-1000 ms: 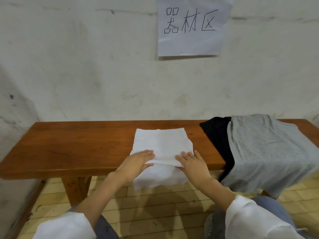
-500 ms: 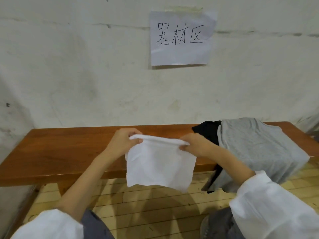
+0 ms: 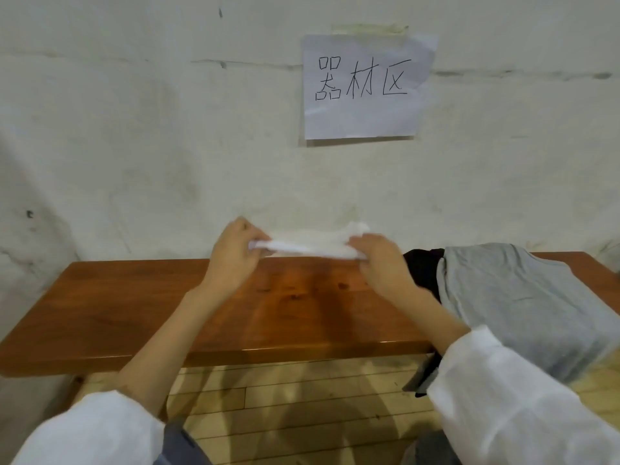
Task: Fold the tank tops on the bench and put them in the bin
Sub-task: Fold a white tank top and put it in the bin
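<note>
White sleeves (image 3: pixel 503 397) nearest, forearms reaching over wooden bench (image 3: pixel 167 313). L hand (image 3: pixel 235 256) & R hand (image 3: pixel 379 260) each pinch one end of white tank top (image 3: pixel 312 245), bunched into a narrow band and held in the air above bench's back edge. Grey tank top (image 3: pixel 523 297) lies on bench at right, over black garment (image 3: pixel 422 266). Paper sign (image 3: pixel 362 88) on wall behind.

White tank top (image 3: pixel 312 247); heather-grey tank top (image 3: pixel 523 297) over black one (image 3: pixel 423 270); counter (image 3: pixel 134 313) reddish-brown wood; white paper sign (image 3: pixel 365 88), black characters.
</note>
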Action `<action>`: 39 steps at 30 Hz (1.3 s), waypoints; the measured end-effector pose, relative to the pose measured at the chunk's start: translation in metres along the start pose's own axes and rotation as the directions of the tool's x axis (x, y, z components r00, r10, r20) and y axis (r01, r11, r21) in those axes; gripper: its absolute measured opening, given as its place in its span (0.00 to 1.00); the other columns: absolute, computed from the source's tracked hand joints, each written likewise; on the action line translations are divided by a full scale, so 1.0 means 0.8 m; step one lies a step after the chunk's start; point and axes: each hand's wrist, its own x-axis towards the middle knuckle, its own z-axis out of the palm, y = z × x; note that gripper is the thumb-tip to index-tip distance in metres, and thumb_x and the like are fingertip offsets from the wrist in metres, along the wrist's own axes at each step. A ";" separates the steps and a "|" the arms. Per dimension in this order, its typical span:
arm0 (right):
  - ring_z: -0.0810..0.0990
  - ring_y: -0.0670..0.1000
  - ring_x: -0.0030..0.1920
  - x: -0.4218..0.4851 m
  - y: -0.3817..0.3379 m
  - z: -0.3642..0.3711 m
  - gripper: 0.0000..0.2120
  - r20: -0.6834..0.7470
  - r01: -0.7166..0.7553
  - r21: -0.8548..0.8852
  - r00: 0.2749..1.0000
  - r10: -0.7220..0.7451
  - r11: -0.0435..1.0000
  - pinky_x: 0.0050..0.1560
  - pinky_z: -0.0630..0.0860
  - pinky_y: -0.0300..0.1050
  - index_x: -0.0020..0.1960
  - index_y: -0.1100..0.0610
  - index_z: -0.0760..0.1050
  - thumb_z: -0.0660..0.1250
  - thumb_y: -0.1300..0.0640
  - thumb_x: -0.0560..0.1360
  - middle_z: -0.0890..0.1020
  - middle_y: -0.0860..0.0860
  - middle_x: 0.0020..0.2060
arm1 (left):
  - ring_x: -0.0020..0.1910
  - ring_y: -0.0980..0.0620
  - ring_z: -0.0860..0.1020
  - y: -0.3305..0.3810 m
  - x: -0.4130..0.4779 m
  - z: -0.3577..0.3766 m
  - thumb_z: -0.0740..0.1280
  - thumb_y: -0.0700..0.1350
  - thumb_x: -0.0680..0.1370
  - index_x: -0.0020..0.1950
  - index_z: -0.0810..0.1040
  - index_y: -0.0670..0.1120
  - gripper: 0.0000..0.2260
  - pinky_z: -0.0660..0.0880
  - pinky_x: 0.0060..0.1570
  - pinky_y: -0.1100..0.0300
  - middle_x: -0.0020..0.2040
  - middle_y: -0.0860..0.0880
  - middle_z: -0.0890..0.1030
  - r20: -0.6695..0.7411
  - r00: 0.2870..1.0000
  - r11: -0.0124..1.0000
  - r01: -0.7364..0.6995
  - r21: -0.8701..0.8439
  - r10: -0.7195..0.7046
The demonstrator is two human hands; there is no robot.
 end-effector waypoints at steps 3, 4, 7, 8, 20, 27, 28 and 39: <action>0.61 0.51 0.74 -0.067 0.017 0.065 0.23 0.306 -0.044 -0.010 0.951 0.045 0.999 0.73 0.54 0.42 0.73 0.52 0.65 0.56 0.65 0.80 0.66 0.50 0.73 | 0.47 0.51 0.74 -0.035 -0.065 0.040 0.69 0.36 0.74 0.45 0.83 0.47 0.07 0.66 0.44 0.71 0.44 0.52 0.73 0.278 0.959 0.998 0.049 0.035 -0.057; 0.57 0.50 0.75 -0.090 0.020 0.083 0.24 0.358 -0.047 -0.023 0.932 0.052 0.999 0.74 0.53 0.43 0.74 0.50 0.62 0.57 0.65 0.80 0.62 0.49 0.75 | 0.48 0.54 0.74 -0.043 -0.086 0.051 0.69 0.36 0.74 0.44 0.82 0.51 0.09 0.67 0.46 0.72 0.45 0.54 0.74 0.384 0.920 0.996 0.063 0.065 -0.083; 0.46 0.49 0.77 -0.135 0.026 0.118 0.30 0.399 -0.044 -0.067 0.915 0.067 0.997 0.75 0.47 0.45 0.76 0.45 0.53 0.59 0.63 0.79 0.50 0.44 0.77 | 0.47 0.56 0.73 -0.062 -0.130 0.068 0.64 0.32 0.74 0.41 0.75 0.58 0.19 0.70 0.44 0.70 0.46 0.56 0.74 0.587 0.781 0.977 0.159 0.143 -0.213; 0.45 0.48 0.77 -0.140 0.029 0.121 0.32 0.397 -0.034 -0.076 0.916 0.061 0.997 0.75 0.47 0.46 0.76 0.44 0.52 0.60 0.63 0.79 0.49 0.43 0.77 | 0.47 0.56 0.74 -0.064 -0.135 0.069 0.62 0.30 0.73 0.41 0.76 0.57 0.19 0.70 0.43 0.70 0.46 0.55 0.74 0.594 0.765 0.969 0.203 0.142 -0.247; 0.76 0.48 0.57 -0.059 0.018 0.109 0.18 0.280 -0.332 0.046 0.910 0.307 0.942 0.63 0.71 0.43 0.61 0.51 0.76 0.56 0.66 0.78 0.79 0.46 0.58 | 0.57 0.44 0.76 -0.095 -0.024 0.132 0.67 0.44 0.78 0.64 0.74 0.40 0.16 0.72 0.50 0.55 0.59 0.43 0.78 0.148 0.749 0.755 0.655 -0.022 -0.646; 0.67 0.49 0.69 -0.010 0.006 0.133 0.26 0.116 -0.162 0.230 0.984 0.139 0.960 0.68 0.65 0.40 0.71 0.51 0.67 0.62 0.67 0.75 0.69 0.48 0.69 | 0.44 0.53 0.75 -0.061 -0.049 0.139 0.65 0.31 0.73 0.41 0.75 0.47 0.11 0.70 0.41 0.68 0.43 0.50 0.76 0.012 0.913 0.845 0.383 -0.372 -0.409; 0.63 0.50 0.71 0.003 0.002 0.138 0.30 0.144 -0.098 0.233 0.987 0.065 0.968 0.69 0.63 0.40 0.73 0.51 0.63 0.63 0.67 0.73 0.65 0.49 0.72 | 0.44 0.54 0.76 -0.056 -0.059 0.138 0.64 0.32 0.74 0.42 0.74 0.48 0.11 0.72 0.43 0.67 0.44 0.51 0.77 0.039 0.933 0.854 0.344 -0.391 -0.357; 0.76 0.53 0.56 0.075 0.057 0.132 0.16 0.347 -0.096 0.041 0.935 0.076 0.995 0.53 0.71 0.45 0.52 0.59 0.78 0.70 0.48 0.73 0.77 0.51 0.53 | 0.47 0.60 0.77 -0.067 -0.058 0.126 0.59 0.39 0.81 0.59 0.75 0.48 0.10 0.72 0.44 0.67 0.50 0.56 0.79 -0.086 0.900 0.807 0.338 -0.485 -0.428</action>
